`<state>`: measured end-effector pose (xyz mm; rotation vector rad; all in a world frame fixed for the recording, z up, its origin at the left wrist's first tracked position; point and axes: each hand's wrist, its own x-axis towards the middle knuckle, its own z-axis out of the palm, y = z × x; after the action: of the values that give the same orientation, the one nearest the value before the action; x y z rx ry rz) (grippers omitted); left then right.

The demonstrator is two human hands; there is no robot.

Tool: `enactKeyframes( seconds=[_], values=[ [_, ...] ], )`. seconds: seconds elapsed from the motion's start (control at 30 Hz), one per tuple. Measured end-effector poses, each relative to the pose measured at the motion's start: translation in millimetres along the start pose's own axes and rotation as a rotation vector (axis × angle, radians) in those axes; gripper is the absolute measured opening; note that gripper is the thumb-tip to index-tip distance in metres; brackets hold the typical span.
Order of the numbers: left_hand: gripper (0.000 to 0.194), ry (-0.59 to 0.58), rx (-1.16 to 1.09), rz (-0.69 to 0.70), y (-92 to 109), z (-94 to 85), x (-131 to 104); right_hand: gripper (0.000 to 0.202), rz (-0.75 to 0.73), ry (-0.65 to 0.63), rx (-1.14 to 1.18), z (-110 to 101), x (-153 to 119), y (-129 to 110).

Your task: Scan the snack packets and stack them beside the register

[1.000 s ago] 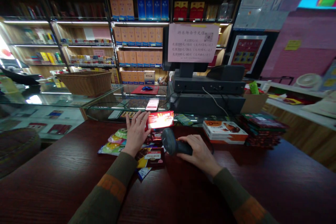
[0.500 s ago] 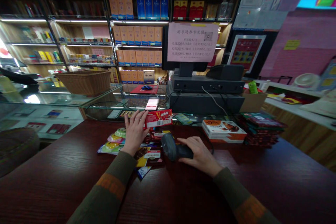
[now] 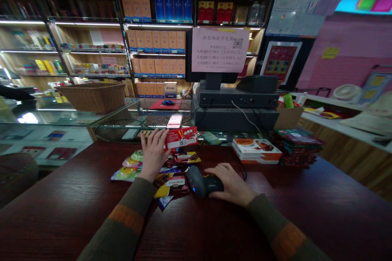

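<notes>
My left hand (image 3: 154,155) has its fingers spread at the left end of a red box (image 3: 181,138) with a barcode on its side; whether the fingertips touch the box is hard to tell. Beneath and beside this hand lie colourful packets (image 3: 126,172), a brown and yellow chocolate packet (image 3: 176,183) and a small blue and white packet (image 3: 165,202). A black handheld scanner (image 3: 198,181) is in my right hand (image 3: 231,182), its head low over the dark table and pointing left, with a small blue light showing.
Beyond the table are a glass counter (image 3: 143,110), a wicker basket (image 3: 94,97) and a monitor with a pink notice (image 3: 219,51). Right of my hands are a white and orange box (image 3: 256,150) and a stack of dark packets (image 3: 298,149).
The scanner has come down slightly toward the table, uncovering a yellow-ended bar behind it, and its blue light now shows. The camera view has shifted a little. My left hand stays by the red box.
</notes>
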<state>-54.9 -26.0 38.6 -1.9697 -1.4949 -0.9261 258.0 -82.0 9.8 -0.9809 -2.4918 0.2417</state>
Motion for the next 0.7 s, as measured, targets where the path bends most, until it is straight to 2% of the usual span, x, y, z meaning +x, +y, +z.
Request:
enactKeyframes(
  seconds=[0.17,0.27,0.37,0.43,0.53,0.7],
  values=[
    [0.071,0.006,-0.017,0.005,1,0.8,0,0.067,0.007,-0.006,0.018,-4,1,-6],
    [0.072,0.004,-0.028,0.021,3,0.6,1,0.057,0.037,0.046,0.052,-8,1,-8],
    [0.072,0.002,-0.033,0.045,8,0.1,2,0.038,0.131,0.196,0.139,-9,3,-6],
    [0.073,0.000,-0.036,0.060,12,-0.3,3,0.033,0.233,0.327,0.207,-7,8,-2],
    [0.072,-0.010,-0.049,0.089,18,-1.2,4,0.034,0.352,0.481,0.337,-6,17,7],
    [0.069,-0.027,-0.072,0.152,26,-3.8,4,0.041,0.440,0.611,0.491,-11,36,22]
  ],
)
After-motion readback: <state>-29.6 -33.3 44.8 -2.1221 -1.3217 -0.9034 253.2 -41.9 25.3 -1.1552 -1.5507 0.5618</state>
